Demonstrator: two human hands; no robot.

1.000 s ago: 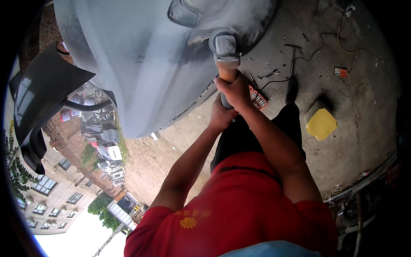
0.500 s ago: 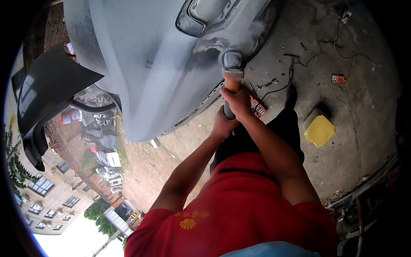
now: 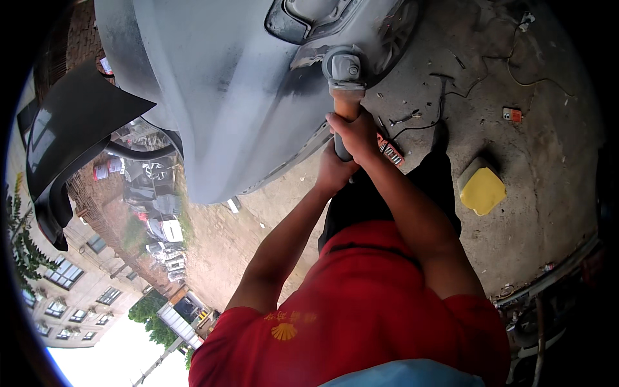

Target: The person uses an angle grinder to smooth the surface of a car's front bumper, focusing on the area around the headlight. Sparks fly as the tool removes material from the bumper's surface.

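Note:
A grey car body panel [image 3: 213,109] with patchy darker areas and a recessed opening [image 3: 309,19] fills the upper middle. An angle grinder [image 3: 347,71] with an orange-and-grey body rests its head on or very close to the panel, over a scuffed patch beside the opening. My right hand [image 3: 353,135] grips the grinder's body with its thumb across the orange part. Lower down, my left hand [image 3: 334,169] is wrapped around the grinder's rear end, just below my right hand.
Black cables [image 3: 412,127] run over the concrete floor [image 3: 516,245] to the right, near an orange tool case [image 3: 391,153], scattered tools and a yellow-topped container [image 3: 483,192]. A loose black panel [image 3: 74,122] stands at the left, with piled parts [image 3: 161,229] beyond.
Both hands and the grinder have moved slightly upward and left since half a second ago. The puff of dust seen then above the grinder's head has mostly thinned.

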